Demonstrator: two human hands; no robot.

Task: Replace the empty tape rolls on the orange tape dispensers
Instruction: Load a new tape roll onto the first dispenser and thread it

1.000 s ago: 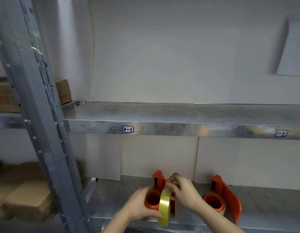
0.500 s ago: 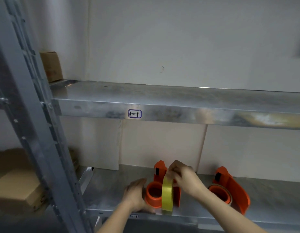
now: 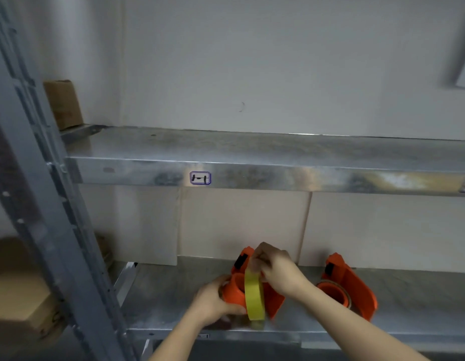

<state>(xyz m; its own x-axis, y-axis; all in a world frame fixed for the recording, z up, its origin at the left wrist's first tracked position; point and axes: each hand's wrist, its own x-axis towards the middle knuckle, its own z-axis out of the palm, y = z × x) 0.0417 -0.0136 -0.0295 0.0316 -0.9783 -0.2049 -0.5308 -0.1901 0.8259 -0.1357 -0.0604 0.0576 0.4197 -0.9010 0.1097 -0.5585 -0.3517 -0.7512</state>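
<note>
Little has shifted since the earlier frame. Left hand [image 3: 213, 300] still wraps the near dispenser [image 3: 252, 290] hub [image 3: 234, 290]; the yellow tape roll [image 3: 255, 298] stands on edge around it, right hand [image 3: 275, 272] pinching its top. Another dispenser [image 3: 348, 285] waits rightward.

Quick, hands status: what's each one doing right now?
Left hand: closed on the orange dispenser, at its hub end.
Right hand: fingers pinch the top of the yellow tape roll, upright on edge.
</note>
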